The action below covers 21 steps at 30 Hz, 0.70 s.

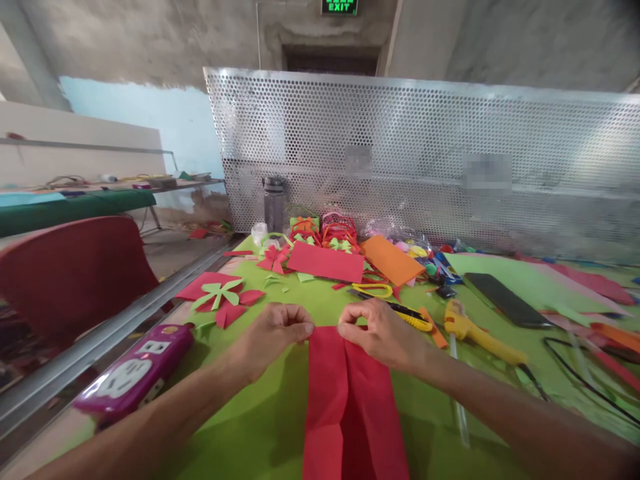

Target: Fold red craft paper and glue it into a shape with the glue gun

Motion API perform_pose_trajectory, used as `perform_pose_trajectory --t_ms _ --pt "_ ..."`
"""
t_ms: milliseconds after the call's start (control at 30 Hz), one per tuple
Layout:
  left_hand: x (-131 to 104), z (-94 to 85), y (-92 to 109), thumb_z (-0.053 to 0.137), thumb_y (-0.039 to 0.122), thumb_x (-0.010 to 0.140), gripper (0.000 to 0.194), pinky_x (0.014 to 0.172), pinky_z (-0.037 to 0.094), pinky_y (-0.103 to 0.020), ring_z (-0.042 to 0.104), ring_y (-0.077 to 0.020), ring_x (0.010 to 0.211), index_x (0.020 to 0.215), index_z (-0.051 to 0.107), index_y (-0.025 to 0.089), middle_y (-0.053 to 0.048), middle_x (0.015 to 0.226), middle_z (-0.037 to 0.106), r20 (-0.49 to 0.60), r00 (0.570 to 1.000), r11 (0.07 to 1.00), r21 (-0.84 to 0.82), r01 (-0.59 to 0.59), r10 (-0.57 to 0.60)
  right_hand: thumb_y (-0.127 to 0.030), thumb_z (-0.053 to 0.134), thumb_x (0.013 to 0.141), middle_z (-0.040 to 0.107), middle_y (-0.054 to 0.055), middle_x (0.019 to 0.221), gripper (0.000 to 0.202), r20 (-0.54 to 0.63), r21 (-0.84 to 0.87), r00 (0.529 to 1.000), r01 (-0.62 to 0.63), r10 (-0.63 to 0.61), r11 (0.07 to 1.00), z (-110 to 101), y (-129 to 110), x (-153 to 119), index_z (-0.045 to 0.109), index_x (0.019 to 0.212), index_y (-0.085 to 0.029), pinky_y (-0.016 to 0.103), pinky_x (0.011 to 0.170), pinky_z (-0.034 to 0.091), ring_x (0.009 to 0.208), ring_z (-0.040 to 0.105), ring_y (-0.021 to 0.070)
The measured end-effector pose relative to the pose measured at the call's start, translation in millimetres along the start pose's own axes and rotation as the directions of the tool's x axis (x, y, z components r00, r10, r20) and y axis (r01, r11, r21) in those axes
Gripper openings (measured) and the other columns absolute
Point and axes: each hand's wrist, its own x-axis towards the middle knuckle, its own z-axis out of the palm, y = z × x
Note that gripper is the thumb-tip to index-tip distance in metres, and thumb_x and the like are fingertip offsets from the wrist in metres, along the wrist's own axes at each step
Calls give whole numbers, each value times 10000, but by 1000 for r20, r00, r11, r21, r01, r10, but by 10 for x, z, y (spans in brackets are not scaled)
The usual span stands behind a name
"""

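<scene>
Head camera, one: faces forward and down; left hand (277,330) and right hand (376,331) near, perforated panel (425,133) farther off.

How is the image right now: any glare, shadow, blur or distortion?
Head view: pale glare on the right of the perforated panel, plus two pixelated patches; head view: soft shadow on the green table cover beside the red paper; head view: left hand and right hand fairly clear, forearms stretched toward the lower corners.
</scene>
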Motion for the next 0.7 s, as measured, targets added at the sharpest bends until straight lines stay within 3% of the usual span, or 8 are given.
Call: perform_pose_trajectory --t_ms 133,233,400,533,700 --pt "3 -24 9 587 326 691 190 626 381 -247 494 -112 603 689 601 136 10 611 559 39 999 998 -50 27 -25 -166 486 741 526 -38 554 181 -15 4 1000 -9 9 1000 -6 20 9 518 563 -162 204 551 321 580 468 100" --pt "20 -2 -2 549 416 745 284 664 397 -256 523 -126 669 778 610 140 -2 705 581 0 1000 996 -80 25 -25 -166 491 738 511 -40 547 183 -2 23 1000 -31 31 999 13 17 16 520 557 -158 201 540 310 572 459 97" --pt "52 111 -68 608 398 693 276 482 231 -220 315 -71 497 655 582 126 56 534 422 49 999 995 102 12 -17 -186 499 737 463 -45 534 175 42 101 998 -58 54 993 112 32 14 532 569 -148 199 503 277 546 405 87" --pt "53 116 -97 591 381 702 261 481 212 -224 305 -72 503 646 557 128 53 542 414 37 999 996 94 6 -10 -405 414 848 434 -39 523 372 151 247 984 -132 97 960 93 128 33 571 645 -135 213 462 252 500 352 87" --pt "45 57 -81 585 385 708 269 485 218 -224 318 -74 511 659 557 123 43 560 434 27 1000 996 91 -8 5 -580 334 860 588 32 650 575 215 301 968 -194 132 934 -20 236 65 653 777 -108 244 540 351 596 487 138"
